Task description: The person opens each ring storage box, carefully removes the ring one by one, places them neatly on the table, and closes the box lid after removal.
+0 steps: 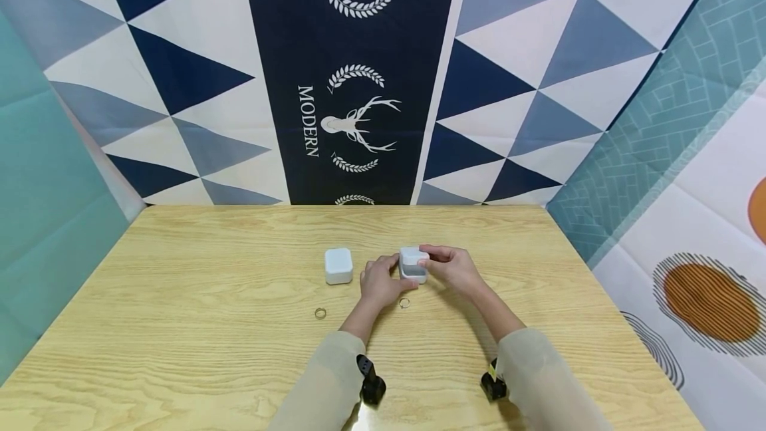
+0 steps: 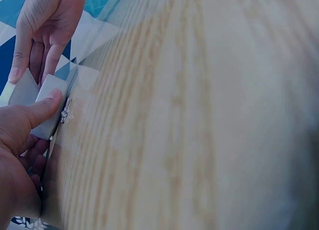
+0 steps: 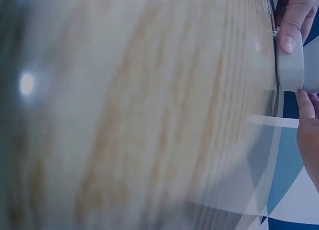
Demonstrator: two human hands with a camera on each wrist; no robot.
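Note:
A small white ring box with rounded corners stands on the table, its lid partly raised over the base. My left hand grips the base from the left, the thumb pressed along its front. On the opposite side, my right hand pinches the lid between thumb and fingers. The inside of the box cannot be made out. Just in front of it lies a thin silvery ring, sparkling beside the box in the left wrist view. Farther left is a gold-coloured ring.
A second white ring box, closed, stands left of my left hand. The wooden table runs back to a patterned cloth wall. Hanging cloths border both sides. A black wrist camera sits at each sleeve.

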